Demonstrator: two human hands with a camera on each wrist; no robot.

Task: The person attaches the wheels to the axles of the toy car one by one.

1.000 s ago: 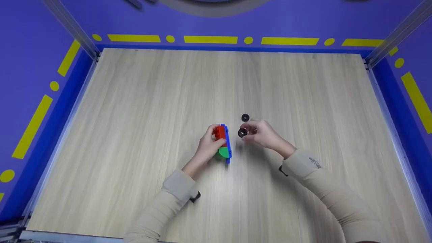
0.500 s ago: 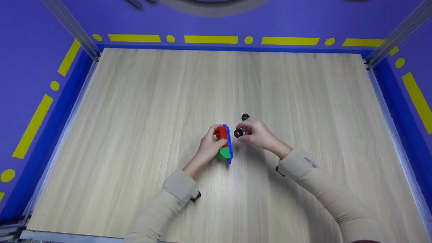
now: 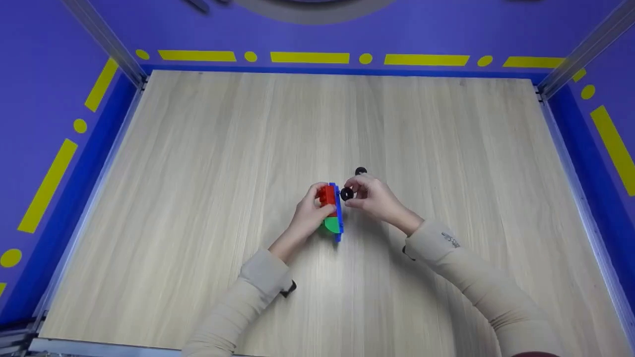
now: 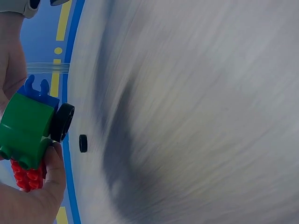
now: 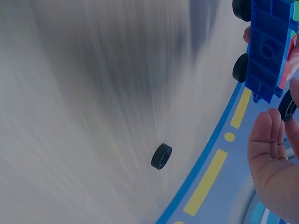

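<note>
Head view: gripping a toy car point(image 3: 334, 221) across its red bricks point(image 3: 326, 193) with the left hand point(image 3: 305, 216), thumb and fingers wrapped round them, pointing the blue underside point(image 5: 268, 37) toward the right hand point(image 3: 375, 198). Pinching a black wheel point(image 5: 288, 106) narrowly between right thumb and fingers, just beside the car. Probably fitting this wheel; likely needing next to align it with the axle stub point(image 5: 279, 92), then press. Angling both sleeved forearms point(image 3: 459, 260) inward. Showing a spare wheel point(image 5: 161, 156) lying on the tabletop point(image 3: 317, 124), just beyond the right hand.
</note>
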